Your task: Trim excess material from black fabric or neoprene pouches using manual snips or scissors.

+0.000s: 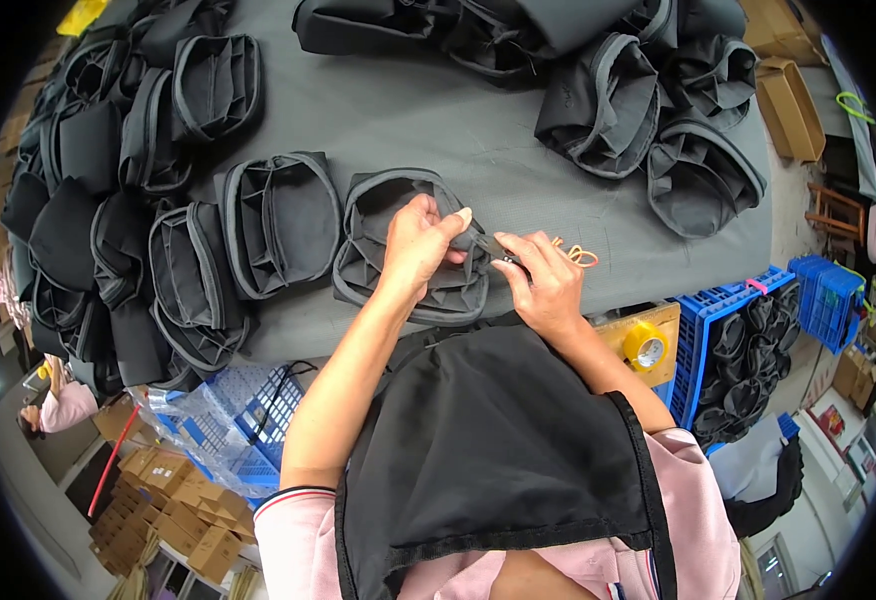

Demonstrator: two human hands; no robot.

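An open black fabric pouch point(373, 200) with a zippered rim and inner dividers stands on the table directly in front of me. My left hand point(420, 245) reaches over its opening, thumb and fingers pinched together at the right side of the rim. A fold of the pouch seems to be between them; any thread there is too fine to see. My right hand point(548, 285) is closed around small dark thread snips point(493, 248), their tip close to my left fingertips. An orange cord loop point(580, 256) trails from the snips.
Similar black pouches point(278, 225) crowd the left of the grey-covered table point(408, 110); more pouches point(703, 180) lie at the far right. Yellow tape point(645, 346) and a blue crate of black pouches point(693, 345) are by my right arm. Another blue crate point(258, 420) stands left.
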